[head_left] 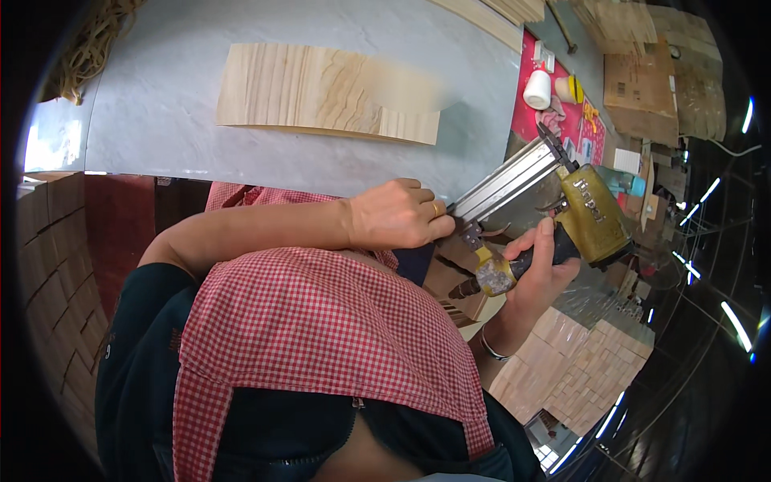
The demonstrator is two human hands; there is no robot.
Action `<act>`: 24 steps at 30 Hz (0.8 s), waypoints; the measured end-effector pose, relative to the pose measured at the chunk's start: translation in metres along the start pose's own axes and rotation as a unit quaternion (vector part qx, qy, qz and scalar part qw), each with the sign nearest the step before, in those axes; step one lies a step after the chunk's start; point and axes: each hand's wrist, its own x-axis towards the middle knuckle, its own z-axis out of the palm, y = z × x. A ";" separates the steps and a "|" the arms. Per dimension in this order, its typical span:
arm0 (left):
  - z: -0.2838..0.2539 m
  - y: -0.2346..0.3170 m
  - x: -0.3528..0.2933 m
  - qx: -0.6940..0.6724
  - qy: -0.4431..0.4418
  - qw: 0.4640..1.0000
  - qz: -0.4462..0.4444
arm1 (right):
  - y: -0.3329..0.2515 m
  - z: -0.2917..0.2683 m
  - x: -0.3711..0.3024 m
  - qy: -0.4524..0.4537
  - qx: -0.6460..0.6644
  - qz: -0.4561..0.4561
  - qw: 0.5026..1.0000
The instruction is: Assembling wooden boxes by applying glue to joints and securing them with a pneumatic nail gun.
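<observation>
A worker in a checked apron (321,321) holds a nail gun (598,217) just off the near right side of a pale table (161,145). The left forearm crosses in front of the chest from the left, elbow bent out, bringing the left hand (401,213) to the lower end of the magazine (506,185). Its fingers are folded and pressed together around that end, back of the hand up, a ring on one; the fingertips are hidden. The right hand (542,265) rises from below, bracelet at the wrist, fingers wrapped around the handle, one digit standing straight, its tip just below the trigger (552,206). The nail gun's nose points away from the worker and slightly left; the magazine's long axis slants from the left hand up to the right. A wood panel (297,88) lies on the table, its long axis running left to right. Beyond the nose, a white bottle (537,90) sits on a pink surface.
</observation>
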 end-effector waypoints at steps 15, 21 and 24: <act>0.104 -0.017 0.119 0.009 -0.002 0.997 0.080 | 0.069 -0.066 0.090 0.210 -0.033 -0.086 0.973; 0.087 -0.010 0.089 -0.011 -0.042 0.999 0.022 | 0.135 -0.098 0.129 0.217 -0.008 -0.055 0.975; 0.054 -0.019 0.070 -0.030 -0.097 0.995 -0.017 | 0.128 -0.097 0.134 0.203 0.012 -0.064 0.977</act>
